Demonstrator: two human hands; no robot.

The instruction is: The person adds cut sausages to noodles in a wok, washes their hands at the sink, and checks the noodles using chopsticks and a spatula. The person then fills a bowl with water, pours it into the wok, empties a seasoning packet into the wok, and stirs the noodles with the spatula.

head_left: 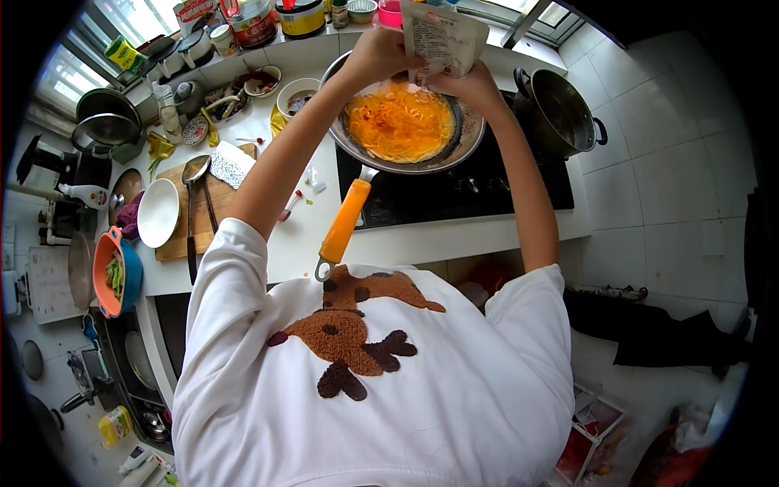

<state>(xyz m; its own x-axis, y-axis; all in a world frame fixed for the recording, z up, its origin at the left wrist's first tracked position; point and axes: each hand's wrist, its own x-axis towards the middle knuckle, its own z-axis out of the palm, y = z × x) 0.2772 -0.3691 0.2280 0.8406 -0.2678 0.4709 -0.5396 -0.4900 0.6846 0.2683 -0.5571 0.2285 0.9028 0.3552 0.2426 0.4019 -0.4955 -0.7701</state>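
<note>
Above the pan I hold a whitish printed seasoning packet [442,45] with both hands. My left hand [385,58] grips its left side, and my right hand [475,85] closes on its lower right part. Below them, the frying pan [361,154] with its orange handle [345,221] sits over the stove's left side. Orange-red broth with pale noodles [398,122] fills it. The packet covers part of the pan's far rim, and its opening cannot be made out.
A deep steel pot [558,114] stands right of the black stove [454,195]. At left, a white plate [159,213], a ladle [195,169] and a wooden cutting board [172,247] lie together. Farther left is a basket of green vegetables [104,243]. Bowls and jars line the back.
</note>
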